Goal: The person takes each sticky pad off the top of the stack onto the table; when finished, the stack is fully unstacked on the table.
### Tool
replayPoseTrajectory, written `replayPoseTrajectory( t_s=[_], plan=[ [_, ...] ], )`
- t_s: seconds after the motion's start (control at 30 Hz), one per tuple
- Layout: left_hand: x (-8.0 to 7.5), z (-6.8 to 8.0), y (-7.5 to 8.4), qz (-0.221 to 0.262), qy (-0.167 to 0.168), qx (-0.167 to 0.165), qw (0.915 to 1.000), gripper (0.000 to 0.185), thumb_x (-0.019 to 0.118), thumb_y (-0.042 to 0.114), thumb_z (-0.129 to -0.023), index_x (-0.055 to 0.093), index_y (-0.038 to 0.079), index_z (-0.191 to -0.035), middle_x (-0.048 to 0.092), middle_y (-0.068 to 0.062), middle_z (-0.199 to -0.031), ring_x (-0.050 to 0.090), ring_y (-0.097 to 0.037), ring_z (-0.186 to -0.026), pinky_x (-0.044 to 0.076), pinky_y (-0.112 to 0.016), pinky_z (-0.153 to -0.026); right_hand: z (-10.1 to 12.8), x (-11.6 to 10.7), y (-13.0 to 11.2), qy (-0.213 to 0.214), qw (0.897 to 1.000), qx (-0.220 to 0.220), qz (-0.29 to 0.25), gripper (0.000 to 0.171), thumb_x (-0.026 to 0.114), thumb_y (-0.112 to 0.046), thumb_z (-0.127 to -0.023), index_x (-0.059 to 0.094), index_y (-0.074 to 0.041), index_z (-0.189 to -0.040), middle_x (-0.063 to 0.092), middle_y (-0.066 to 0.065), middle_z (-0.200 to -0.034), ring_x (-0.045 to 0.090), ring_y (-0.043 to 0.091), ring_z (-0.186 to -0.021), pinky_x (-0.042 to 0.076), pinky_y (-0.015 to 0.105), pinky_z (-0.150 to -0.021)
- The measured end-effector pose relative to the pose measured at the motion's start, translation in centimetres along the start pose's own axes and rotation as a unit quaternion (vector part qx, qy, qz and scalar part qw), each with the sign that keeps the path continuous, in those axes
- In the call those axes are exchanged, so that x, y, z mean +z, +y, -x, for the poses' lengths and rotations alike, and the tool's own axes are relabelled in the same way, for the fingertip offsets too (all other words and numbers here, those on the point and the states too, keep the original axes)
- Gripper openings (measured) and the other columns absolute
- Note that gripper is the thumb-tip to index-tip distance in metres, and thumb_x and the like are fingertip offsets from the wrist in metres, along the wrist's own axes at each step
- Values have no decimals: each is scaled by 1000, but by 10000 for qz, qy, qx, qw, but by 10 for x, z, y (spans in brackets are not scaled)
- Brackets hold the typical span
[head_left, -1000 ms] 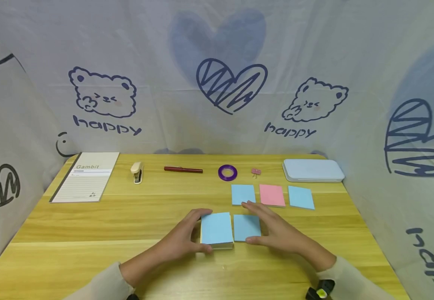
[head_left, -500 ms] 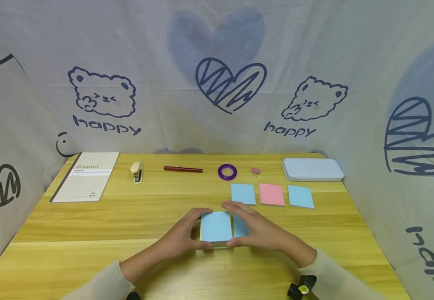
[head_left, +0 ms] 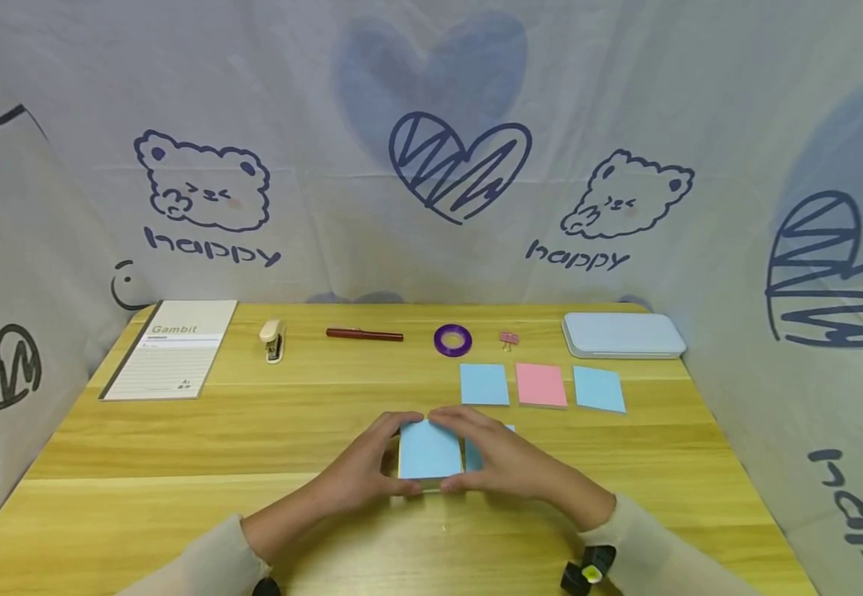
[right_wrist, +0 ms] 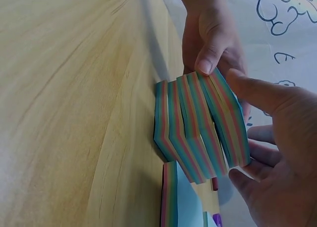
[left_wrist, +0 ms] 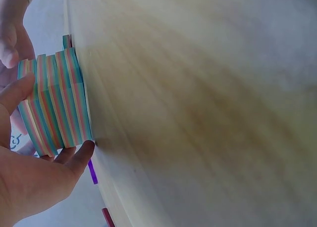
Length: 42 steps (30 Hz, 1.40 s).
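**Both hands on thick sticky-note pad, front centre of table**

Left hand [head_left: 360, 476] grips the left side of the thick multicolour note pad [head_left: 429, 449], thumb at the near edge, fingers curled round the far corner. Right hand [head_left: 501, 463] grasps the same pad from the right, fingers over the top far edge, thumb at the near right corner. The pad sits on the wooden table [head_left: 178, 463] at front centre, blue sheet on top. Wrist views show striped edges, the layers slightly skewed into steps; its bottom touches the table surface.

Just right of the pad, mostly under the right hand, a thinner blue pad [head_left: 476, 455] lies flat on the table, touching or nearly touching the thick one, can't tell which.

Behind them, a row of three: blue notes [head_left: 484, 384], pink notes [head_left: 540, 385], another blue stack [head_left: 598, 389], apart from each other.

Back row, left to right: notebook [head_left: 172, 349], small stapler [head_left: 273, 340], dark red pen [head_left: 364, 334], purple tape ring [head_left: 453, 340], pink binder clip [head_left: 508, 339], pale blue case [head_left: 621, 335]. Printed cloth backdrop [head_left: 431, 165] surrounds the table.
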<state>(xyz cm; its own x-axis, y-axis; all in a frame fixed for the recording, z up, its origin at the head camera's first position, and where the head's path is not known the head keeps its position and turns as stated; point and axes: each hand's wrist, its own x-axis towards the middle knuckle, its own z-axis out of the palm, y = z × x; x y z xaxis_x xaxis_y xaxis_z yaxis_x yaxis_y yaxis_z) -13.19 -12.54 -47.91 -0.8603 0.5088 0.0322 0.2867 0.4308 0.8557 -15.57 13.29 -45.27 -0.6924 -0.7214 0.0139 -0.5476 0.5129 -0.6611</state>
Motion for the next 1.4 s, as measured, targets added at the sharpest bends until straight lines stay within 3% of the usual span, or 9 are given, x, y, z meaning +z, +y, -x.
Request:
replayPoseTrajectory(
  t_s=[0.3,0.63,0.73,0.97,1.23,1.4],
  plan=[
    [0,0,2,-5,16,-134,9999,88,89,16,-82,39,8,-154,47,-16,-148,46,-40,-139,39,-59,-114,-1,-1,1,171,9996,-98,201,77,84,-32,-89,48,-11,-154,48,2,-154,49,25,-138,48,47,-109],
    [1,0,0,-11,82,-208,9998,93,90,16,-80,37,6,-155,46,-18,-150,45,-42,-140,36,-60,-116,12,-10,12,478,9981,-193,344,76,83,-36,-88,50,-13,-152,49,2,-154,52,27,-136,51,48,-106],
    [2,-1,-1,32,103,-226,9997,92,91,14,-79,39,7,-154,47,-17,-149,45,-42,-140,35,-59,-117,22,-15,15,624,9974,-164,337,74,83,-36,-88,51,-15,-152,49,1,-153,53,25,-134,52,48,-104],
    [3,0,-1,-14,137,-255,9996,91,91,13,-78,40,8,-154,48,-17,-148,46,-40,-139,37,-58,-116,53,-31,33,1015,9942,2,360,77,86,-30,-85,52,-11,-151,51,3,-153,50,28,-140,44,52,-113],
    [3,0,0,-156,128,-186,9996,90,91,14,-79,40,7,-153,48,-15,-148,48,-37,-137,38,-56,-115,94,-43,69,1301,9875,469,754,74,87,-27,-85,54,-8,-148,53,9,-151,52,35,-136,47,59,-107],
    [2,0,0,-177,112,-182,9996,90,90,13,-79,40,7,-154,48,-15,-148,47,-37,-138,38,-56,-116,112,-45,84,1354,9842,485,1030,72,87,-23,-84,55,-3,-146,53,15,-149,51,37,-135,48,61,-104]
  ],
)
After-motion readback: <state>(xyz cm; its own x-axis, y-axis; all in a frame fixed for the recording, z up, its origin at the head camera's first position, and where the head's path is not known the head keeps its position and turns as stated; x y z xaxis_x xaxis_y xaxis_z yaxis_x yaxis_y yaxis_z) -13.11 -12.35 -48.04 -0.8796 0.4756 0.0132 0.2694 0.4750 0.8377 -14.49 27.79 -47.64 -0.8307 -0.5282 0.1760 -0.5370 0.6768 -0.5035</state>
